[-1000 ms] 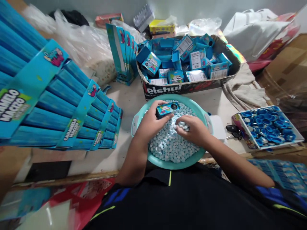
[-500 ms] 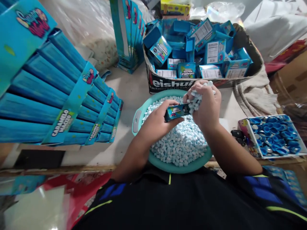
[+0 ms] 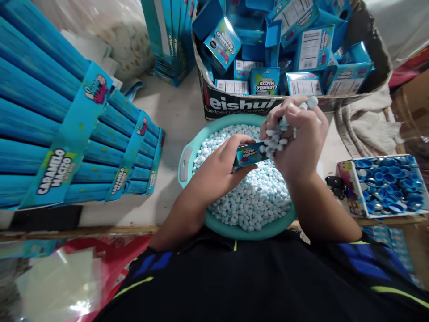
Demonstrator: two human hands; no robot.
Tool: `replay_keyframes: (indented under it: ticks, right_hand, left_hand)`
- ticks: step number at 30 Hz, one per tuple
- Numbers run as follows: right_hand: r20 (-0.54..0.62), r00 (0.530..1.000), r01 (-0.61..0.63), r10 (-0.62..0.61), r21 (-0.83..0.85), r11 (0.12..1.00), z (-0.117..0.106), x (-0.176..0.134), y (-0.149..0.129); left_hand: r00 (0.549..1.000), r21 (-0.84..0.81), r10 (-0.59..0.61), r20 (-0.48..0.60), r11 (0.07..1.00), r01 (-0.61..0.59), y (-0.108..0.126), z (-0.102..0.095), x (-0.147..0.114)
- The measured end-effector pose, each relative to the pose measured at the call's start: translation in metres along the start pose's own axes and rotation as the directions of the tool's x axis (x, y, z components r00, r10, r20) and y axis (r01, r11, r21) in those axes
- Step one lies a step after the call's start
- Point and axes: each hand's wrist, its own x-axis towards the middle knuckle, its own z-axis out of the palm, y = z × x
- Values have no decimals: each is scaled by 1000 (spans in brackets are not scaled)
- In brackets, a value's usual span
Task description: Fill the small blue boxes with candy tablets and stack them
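My left hand (image 3: pixel 219 172) is closed round a small blue candy box (image 3: pixel 250 154) printed "Caramelo Macizo", lying on its side with its end turned to the right. My right hand (image 3: pixel 296 138) is cupped round a handful of pale blue and white candies (image 3: pixel 276 136), held right against that end of the box. Some candies poke out between the fingers and thumb. Beneath both hands stands a turquoise basin (image 3: pixel 185 163) with a grey grip, full of the same loose candies (image 3: pixel 250 201). The inside of the box is mostly hidden.
Behind the basin, a black carton (image 3: pixel 231 105) holds many blue candy boxes. Tall blue display stands (image 3: pixel 67 134) rise at the left. On the right are a tray of blue caps (image 3: pixel 390 183), black keys (image 3: pixel 335 183) and a folded cloth (image 3: pixel 368 125).
The view has shifted a little closer to the table. Both hands keep their hold, and the candies in my right hand have shifted slightly at the box's end.
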Motion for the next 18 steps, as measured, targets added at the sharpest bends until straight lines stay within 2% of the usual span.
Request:
replay_keyframes:
  ticks: [4, 8, 14, 18]
  right_hand:
    - [58, 998, 40, -35, -86, 996, 5, -7, -4]
    - [115, 986, 124, -117, -60, 990, 5, -8, -3]
    - [116, 972, 194, -203, 85, 977, 5, -4, -3]
    - [132, 969, 201, -207, 60, 978, 9, -6, -7]
  left_hand:
    - [1000, -32, 4, -17, 999, -5, -3, 1, 1]
    - [999, -19, 17, -44, 1000, -17, -2, 2, 1]
    - [972, 58, 197, -131, 980, -191, -5, 4, 1]
    - [959, 96, 253, -131, 966, -242, -7, 3, 2]
